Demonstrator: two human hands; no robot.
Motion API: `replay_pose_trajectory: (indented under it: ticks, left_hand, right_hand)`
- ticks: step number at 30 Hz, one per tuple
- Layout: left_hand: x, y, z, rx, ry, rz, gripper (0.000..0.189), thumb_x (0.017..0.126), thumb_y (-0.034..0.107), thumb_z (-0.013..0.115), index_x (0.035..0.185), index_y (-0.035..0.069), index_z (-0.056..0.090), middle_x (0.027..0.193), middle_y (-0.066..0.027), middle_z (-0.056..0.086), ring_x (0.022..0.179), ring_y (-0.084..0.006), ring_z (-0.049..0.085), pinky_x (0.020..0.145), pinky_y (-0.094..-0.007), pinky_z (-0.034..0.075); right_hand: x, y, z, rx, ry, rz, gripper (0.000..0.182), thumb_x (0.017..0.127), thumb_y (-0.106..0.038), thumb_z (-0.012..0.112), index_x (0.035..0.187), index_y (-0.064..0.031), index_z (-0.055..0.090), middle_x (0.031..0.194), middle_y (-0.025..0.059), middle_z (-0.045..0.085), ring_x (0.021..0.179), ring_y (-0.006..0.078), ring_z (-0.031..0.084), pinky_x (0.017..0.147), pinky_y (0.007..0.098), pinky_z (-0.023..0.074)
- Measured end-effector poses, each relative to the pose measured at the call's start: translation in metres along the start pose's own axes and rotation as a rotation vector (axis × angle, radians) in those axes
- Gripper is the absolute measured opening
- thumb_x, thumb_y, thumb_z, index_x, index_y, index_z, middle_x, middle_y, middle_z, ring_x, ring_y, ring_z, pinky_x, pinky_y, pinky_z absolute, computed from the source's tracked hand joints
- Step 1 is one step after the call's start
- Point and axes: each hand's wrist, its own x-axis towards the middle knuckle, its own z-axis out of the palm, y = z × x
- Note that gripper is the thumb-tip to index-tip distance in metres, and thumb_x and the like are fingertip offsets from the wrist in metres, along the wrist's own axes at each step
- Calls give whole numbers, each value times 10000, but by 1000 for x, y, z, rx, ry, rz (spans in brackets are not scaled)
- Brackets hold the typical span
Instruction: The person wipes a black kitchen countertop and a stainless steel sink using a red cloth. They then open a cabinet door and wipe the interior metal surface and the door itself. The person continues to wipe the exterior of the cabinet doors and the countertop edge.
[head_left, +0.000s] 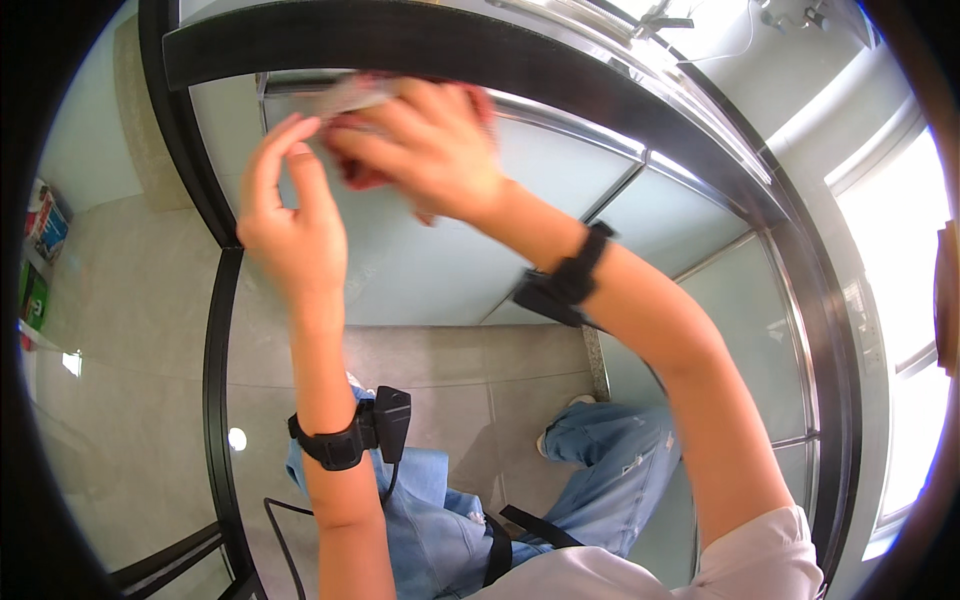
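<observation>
My right hand (435, 150) grips a crumpled red and whitish cloth (365, 175), blurred as if in motion. The cloth is just at the lower edge of a wide black frame rail (420, 43), and I cannot tell whether it touches it. Left of it, my left hand (292, 195) is raised with bent fingers and the thumb apart from them. Its fingertips lie close to the cloth's left side, and nothing shows in its grasp. Each forearm wears a black strap with a small box.
Pale cabinet panels (427, 262) with metal trim stand behind the hands. A black upright post (217, 360) runs down the left, with glossy floor tiles (127, 315) beyond it. Boxes (46, 225) sit at the far left. A bright window (911, 300) is at right.
</observation>
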Motion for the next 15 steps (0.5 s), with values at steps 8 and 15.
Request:
replay_pose_trajectory:
  ticks: [8, 15]
  left_hand:
    - [8, -28, -16, -65, 186, -306, 392, 873, 217, 530, 1212, 24, 495, 1332, -157, 423, 1181, -245, 455, 1010, -351, 339]
    - [0, -53, -10, -159, 128, -664, 551, 888, 332, 486, 1336, 24, 396, 1377, -111, 398, 1267, -229, 371, 1052, -337, 265]
  right_hand:
    - [36, -42, 70, -67, -117, -116, 420, 637, -245, 694, 1045, -217, 599, 1126, -9, 499, 1101, 272, 447, 802, 388, 414]
    - [-81, -6, -7, -64, -478, -355, 640, 577, -309, 742, 1174, -330, 512, 1206, -68, 470, 1202, 174, 416, 807, 328, 459]
